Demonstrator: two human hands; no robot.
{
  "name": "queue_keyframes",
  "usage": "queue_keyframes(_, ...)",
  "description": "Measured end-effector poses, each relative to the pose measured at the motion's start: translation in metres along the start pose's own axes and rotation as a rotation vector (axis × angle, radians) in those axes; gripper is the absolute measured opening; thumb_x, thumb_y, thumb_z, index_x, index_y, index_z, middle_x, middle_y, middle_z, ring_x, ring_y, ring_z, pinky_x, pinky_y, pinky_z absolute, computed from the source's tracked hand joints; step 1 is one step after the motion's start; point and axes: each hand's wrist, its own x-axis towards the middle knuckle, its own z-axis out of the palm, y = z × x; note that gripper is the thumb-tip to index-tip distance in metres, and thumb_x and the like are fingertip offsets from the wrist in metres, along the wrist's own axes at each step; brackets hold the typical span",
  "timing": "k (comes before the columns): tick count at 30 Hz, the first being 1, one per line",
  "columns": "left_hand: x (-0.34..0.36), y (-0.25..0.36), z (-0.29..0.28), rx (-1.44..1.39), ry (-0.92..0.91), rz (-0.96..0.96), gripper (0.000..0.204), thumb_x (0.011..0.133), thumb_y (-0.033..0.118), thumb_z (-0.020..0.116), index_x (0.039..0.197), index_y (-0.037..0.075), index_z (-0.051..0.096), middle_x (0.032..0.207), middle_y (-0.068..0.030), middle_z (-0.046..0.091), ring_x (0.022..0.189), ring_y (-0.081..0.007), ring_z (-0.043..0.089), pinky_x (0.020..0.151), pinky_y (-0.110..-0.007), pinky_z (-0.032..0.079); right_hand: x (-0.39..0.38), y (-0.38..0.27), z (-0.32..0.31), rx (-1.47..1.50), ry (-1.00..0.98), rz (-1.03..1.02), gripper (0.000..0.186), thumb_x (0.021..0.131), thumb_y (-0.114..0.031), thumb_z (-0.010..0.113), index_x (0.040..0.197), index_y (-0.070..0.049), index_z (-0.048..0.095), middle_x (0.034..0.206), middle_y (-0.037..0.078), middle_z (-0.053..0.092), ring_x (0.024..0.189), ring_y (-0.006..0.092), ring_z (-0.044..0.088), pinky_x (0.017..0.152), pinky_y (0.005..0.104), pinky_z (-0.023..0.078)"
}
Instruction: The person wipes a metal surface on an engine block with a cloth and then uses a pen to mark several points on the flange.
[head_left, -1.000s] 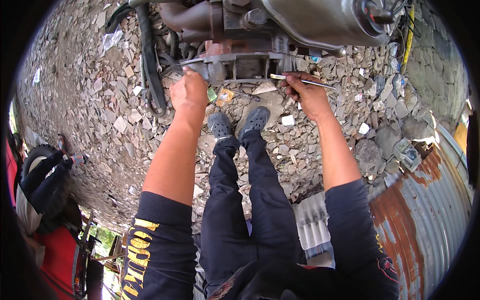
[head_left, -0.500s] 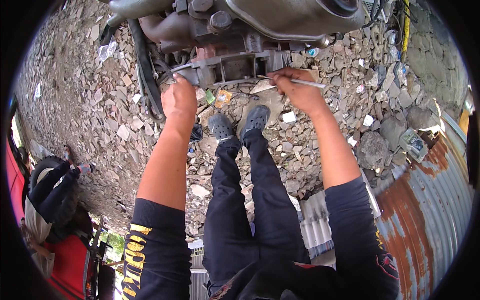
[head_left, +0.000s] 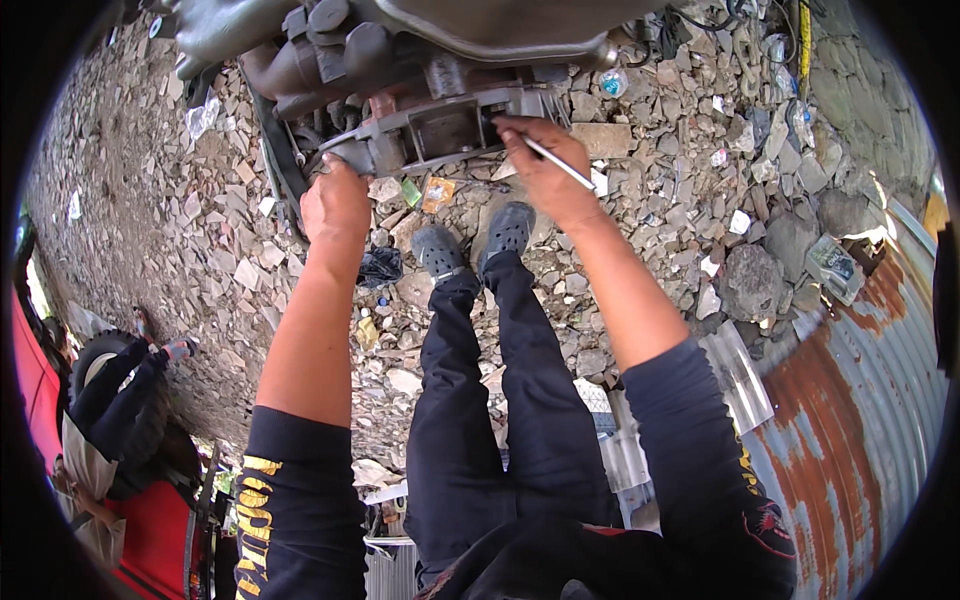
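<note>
- Left sleeve (head_left: 305,500): a row of large yellow letters (head_left: 254,515), back along the arm from the left hand (head_left: 335,200).
- Right sleeve (head_left: 680,430): yellow lettering (head_left: 748,468), below and right of the right hand (head_left: 555,180), angled away, unreadable.
- Orange wrapper (head_left: 437,194), right of the left hand: any print too small to read.

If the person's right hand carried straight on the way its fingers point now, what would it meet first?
The right hand would most likely meet the grey metal housing directly ahead; depth is unclear, so the two may be touching now.
</note>
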Motion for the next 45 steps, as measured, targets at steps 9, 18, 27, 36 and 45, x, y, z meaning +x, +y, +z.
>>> queue_keyframes(9,0.001,-0.002,0.002,0.082,0.007,0.037,0.067,0.092,0.037,0.061,0.142,-0.001,0.039,0.105,-0.0225,0.069,0.101,-0.0369,0.067,0.085,-0.044,0.054,-0.007,0.005,0.003,0.438,0.100,0.251,0.018,0.089,-0.004,0.061,0.105,0.003,0.059,0.089,0.012,0.070,0.078,0.0160,0.066,0.070,0.0280,0.052)
queue_keyframes(18,0.003,-0.002,0.006,0.143,0.035,0.082,0.064,0.094,0.036,0.059,0.141,-0.003,0.041,0.103,-0.0241,0.069,0.099,-0.0385,0.067,0.084,-0.045,0.054,-0.015,0.000,0.032,0.736,0.329,0.450,0.013,0.086,-0.009,0.065,0.086,0.000,0.057,0.072,0.012,0.066,0.054,0.0136,0.056,0.051,0.0275,0.044)
queue_keyframes(27,0.003,-0.002,0.003,0.148,0.006,0.038,0.061,0.094,0.037,0.058,0.141,0.000,0.042,0.107,-0.0243,0.068,0.104,-0.0393,0.065,0.087,-0.046,0.052,-0.016,-0.006,0.030,0.403,0.283,0.265,0.013,0.083,-0.011,0.068,0.085,-0.001,0.060,0.070,0.012,0.066,0.063,0.0175,0.064,0.061,0.0305,0.050)
queue_keyframes(36,0.009,-0.003,0.007,0.149,0.012,0.058,0.061,0.094,0.036,0.059,0.140,-0.001,0.043,0.107,-0.0244,0.068,0.102,-0.0395,0.065,0.087,-0.046,0.052,-0.021,0.002,0.033,0.249,0.289,0.234,0.012,0.084,-0.013,0.068,0.090,-0.004,0.062,0.079,0.015,0.069,0.073,0.0277,0.070,0.066,0.0330,0.053)
queue_keyframes(45,0.002,-0.001,0.004,0.164,0.006,0.047,0.064,0.094,0.037,0.059,0.141,-0.002,0.041,0.106,-0.0248,0.068,0.102,-0.0389,0.065,0.087,-0.046,0.053,-0.019,0.004,0.041,0.444,0.362,0.256,0.011,0.084,-0.010,0.066,0.086,0.001,0.061,0.070,0.010,0.066,0.061,0.0129,0.060,0.057,0.0277,0.047)
